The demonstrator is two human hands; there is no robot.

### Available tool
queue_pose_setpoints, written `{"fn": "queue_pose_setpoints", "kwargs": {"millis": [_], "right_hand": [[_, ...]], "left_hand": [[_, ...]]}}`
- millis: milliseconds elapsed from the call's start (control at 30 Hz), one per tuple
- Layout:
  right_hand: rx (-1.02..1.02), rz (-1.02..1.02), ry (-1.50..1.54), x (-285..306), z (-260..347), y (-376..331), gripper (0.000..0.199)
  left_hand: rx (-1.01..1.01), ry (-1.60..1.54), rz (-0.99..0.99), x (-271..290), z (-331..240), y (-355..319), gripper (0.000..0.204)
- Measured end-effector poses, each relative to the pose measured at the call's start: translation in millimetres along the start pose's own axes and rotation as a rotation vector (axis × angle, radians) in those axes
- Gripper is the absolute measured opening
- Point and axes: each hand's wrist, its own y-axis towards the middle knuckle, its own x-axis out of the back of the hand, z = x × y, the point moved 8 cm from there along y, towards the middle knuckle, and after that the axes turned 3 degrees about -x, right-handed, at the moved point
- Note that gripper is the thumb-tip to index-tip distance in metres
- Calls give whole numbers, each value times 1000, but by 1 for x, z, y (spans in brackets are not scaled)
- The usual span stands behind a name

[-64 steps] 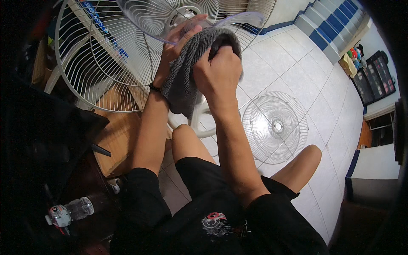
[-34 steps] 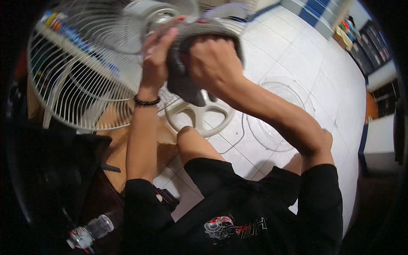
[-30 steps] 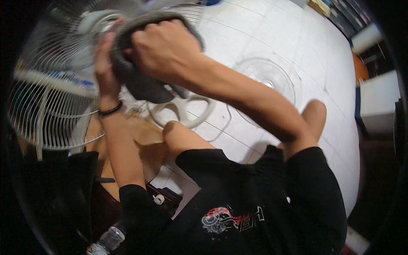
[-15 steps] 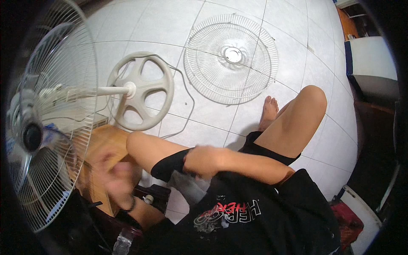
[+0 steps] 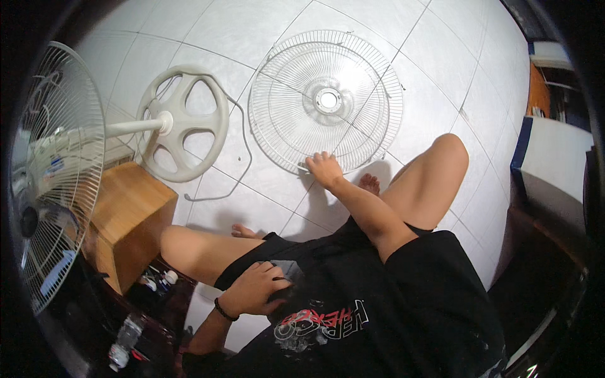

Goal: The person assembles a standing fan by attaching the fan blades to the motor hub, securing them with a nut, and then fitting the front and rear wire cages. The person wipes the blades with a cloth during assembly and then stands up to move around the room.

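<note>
A round white wire fan grille (image 5: 268, 142) with a pale centre ring lies flat on the tiled floor in front of me. My right hand (image 5: 324, 170) reaches down to its near rim, fingers curled over the edge wires. My left hand (image 5: 257, 288), with a dark bracelet at the wrist, rests palm down on my lap. Its fingers are loosely apart, beside a grey patch of cloth (image 5: 291, 271), and nothing shows in them. To the left stands a pedestal fan (image 5: 133, 128) with its wire cage, blades and spoked round base (image 5: 217, 120).
A wooden box (image 5: 129, 208) stands by my left knee. A grey power cord (image 5: 247, 145) curves over the floor beside the fan base. At lower left are a clear plastic bottle (image 5: 128, 334) and small items on a dark surface. A white and blue cabinet (image 5: 551, 154) stands at right.
My right hand has gone from my lap forward to the grille's rim. The left hand has moved from near the wooden box onto my lap. The view has shifted.
</note>
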Motion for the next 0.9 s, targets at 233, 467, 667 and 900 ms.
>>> {"fn": "queue_pose_setpoints", "kwargs": {"millis": [233,467,667,900], "right_hand": [[269,-84,244,141,28,-19,24],[376,-70,1182,404,-63,-69,32],[774,-222,1968,470,-197,-155,34],[1056,29,2296,423,-213,-174,54]], "left_hand": [[-88,-444,-414,16,-27,-2,20],[-814,-1149,-1377,63,-53,-56,15],[-765,-1363,-1722,72,-1,-12,32],[-490,-1201,-1957,77,18,-37,55]]}}
